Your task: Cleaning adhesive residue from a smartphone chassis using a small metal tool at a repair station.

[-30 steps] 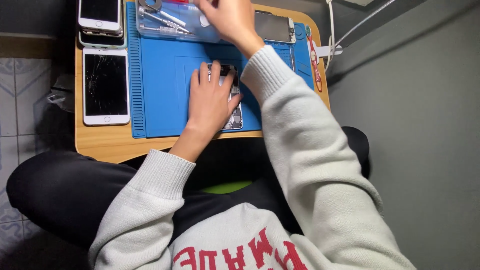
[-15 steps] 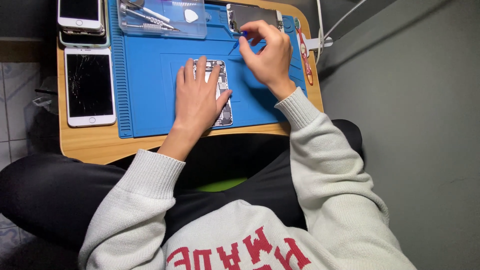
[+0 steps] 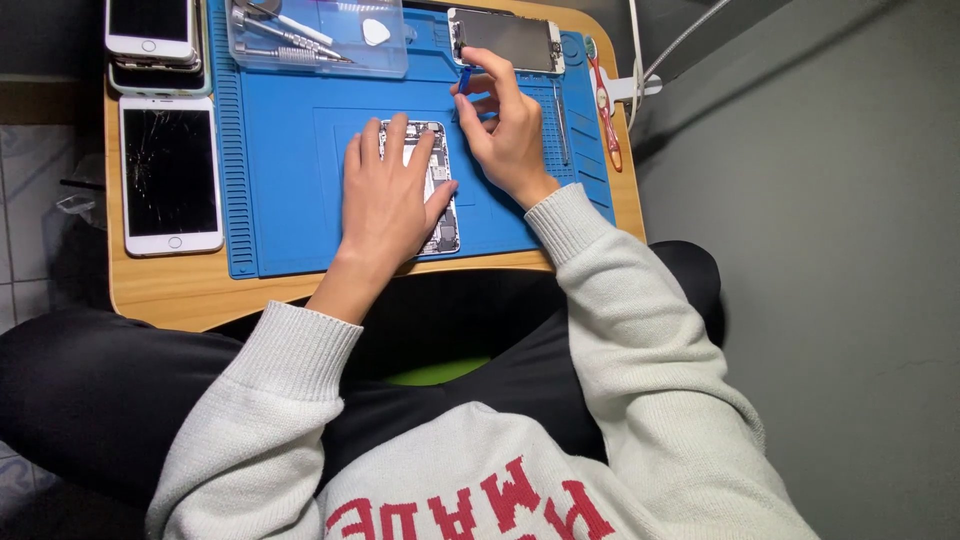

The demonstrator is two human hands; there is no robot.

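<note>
My left hand (image 3: 390, 200) lies flat on an opened phone body (image 3: 443, 225) whose inner parts show, in the middle of a blue work mat (image 3: 290, 180). My right hand (image 3: 505, 125) hovers just right of the phone's top end and pinches a small blue tool (image 3: 465, 78) between thumb and fingers. Beyond it, at the mat's far edge, lies a detached phone screen (image 3: 508, 40).
A white phone with a cracked screen (image 3: 170, 172) lies left of the mat on the small wooden table (image 3: 160, 290), with two more phones (image 3: 150, 35) stacked beyond it. A clear tray (image 3: 318, 38) holds screwdrivers and a pick. Red-handled tweezers (image 3: 603, 110) lie along the mat's right edge.
My right hand came back from the far edge of the table, now holding the small blue tool beside the opened phone. My left hand has stayed on the phone.
</note>
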